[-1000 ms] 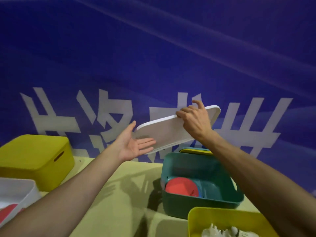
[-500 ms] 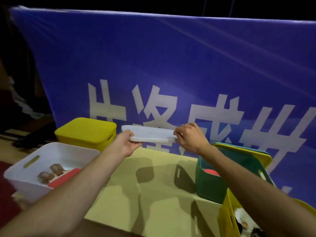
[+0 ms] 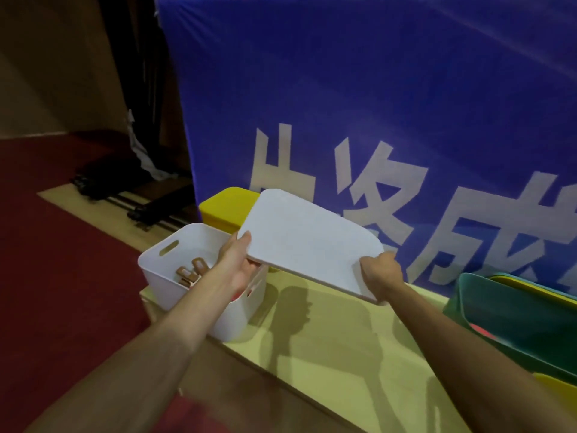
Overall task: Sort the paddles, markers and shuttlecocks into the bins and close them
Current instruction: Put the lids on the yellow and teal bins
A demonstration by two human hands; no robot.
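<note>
The lid point(image 3: 309, 242) has swung left: left hand point(image 3: 235, 267) and right hand point(image 3: 381, 273) grip its opposite edges, tilted, with the white bin point(image 3: 162, 276) of paddles point(image 3: 190, 271) just below the left hand. Closing looks next.

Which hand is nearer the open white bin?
Left. The left hand is over the white bin, gripping the white lid by its edge. The right hand grips the lid's near corner, off to the right of the bin, above the table.
</note>
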